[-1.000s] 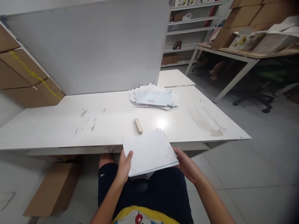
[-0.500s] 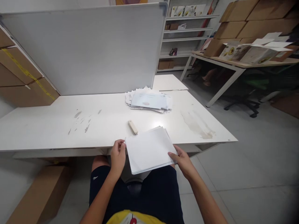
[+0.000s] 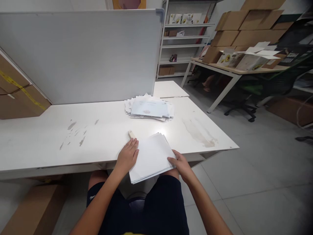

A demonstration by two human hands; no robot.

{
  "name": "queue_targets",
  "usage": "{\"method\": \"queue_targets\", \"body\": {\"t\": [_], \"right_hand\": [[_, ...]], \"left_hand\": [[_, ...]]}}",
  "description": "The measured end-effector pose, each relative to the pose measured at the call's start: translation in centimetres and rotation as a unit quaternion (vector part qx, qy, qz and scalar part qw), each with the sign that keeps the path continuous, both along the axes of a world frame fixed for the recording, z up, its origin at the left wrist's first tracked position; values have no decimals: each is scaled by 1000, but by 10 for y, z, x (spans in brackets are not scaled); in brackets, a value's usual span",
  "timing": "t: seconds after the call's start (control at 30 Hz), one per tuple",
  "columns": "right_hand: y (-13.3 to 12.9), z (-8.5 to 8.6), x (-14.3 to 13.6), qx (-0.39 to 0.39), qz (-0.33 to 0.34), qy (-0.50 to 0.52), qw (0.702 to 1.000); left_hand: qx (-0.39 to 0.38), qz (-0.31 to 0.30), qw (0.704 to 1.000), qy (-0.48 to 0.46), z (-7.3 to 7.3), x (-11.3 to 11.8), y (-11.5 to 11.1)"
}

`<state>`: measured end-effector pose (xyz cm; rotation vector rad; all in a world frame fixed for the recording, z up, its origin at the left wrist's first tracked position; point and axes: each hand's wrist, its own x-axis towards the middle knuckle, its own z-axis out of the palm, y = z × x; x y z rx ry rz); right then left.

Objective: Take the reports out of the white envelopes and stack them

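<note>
A stack of blank white sheets [image 3: 151,156] lies half on the front edge of the white table [image 3: 73,137] and half over my lap. My left hand [image 3: 127,156] lies flat on the stack's left edge and covers most of a small beige stapler [image 3: 131,134]. My right hand [image 3: 180,164] grips the stack's lower right corner. Farther back on the table sits a messy pile of printed papers [image 3: 148,107].
A grey partition board [image 3: 80,55] stands along the table's far side. Cardboard boxes [image 3: 17,94] lean at the left, another box [image 3: 34,212] lies on the floor. To the right are a second table [image 3: 234,70] with boxes, shelves [image 3: 186,39] and office chairs.
The stack moved up from my lap onto the table's front edge. My left hand slid from the stack's edge onto its top, over the stapler. The view shifted right.
</note>
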<state>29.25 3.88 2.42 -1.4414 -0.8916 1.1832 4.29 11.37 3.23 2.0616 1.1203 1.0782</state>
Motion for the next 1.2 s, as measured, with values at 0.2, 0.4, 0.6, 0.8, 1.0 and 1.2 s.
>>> {"method": "queue_targets", "body": {"t": [0.2, 0.4, 0.6, 0.8, 1.0, 1.2], "right_hand": [[-2, -8, -10, 17, -45, -3, 999], [-51, 16, 12, 30, -143, -18, 989], [-24, 43, -3, 108, -130, 37, 985], [85, 61, -78, 140, 87, 146, 975], [158, 77, -141, 173, 227, 108, 952], [283, 94, -59, 161, 194, -258, 932]], "left_hand": [[23, -1, 998, 67, 4, 0, 2], [-2, 24, 1000, -6, 22, -21, -18], [-277, 71, 912, -294, 28, -35, -38], [-300, 153, 882, -330, 67, -65, 6], [-342, 230, 834, -367, 86, -128, 56], [-283, 403, 867, -71, 66, -261, 121]]}}
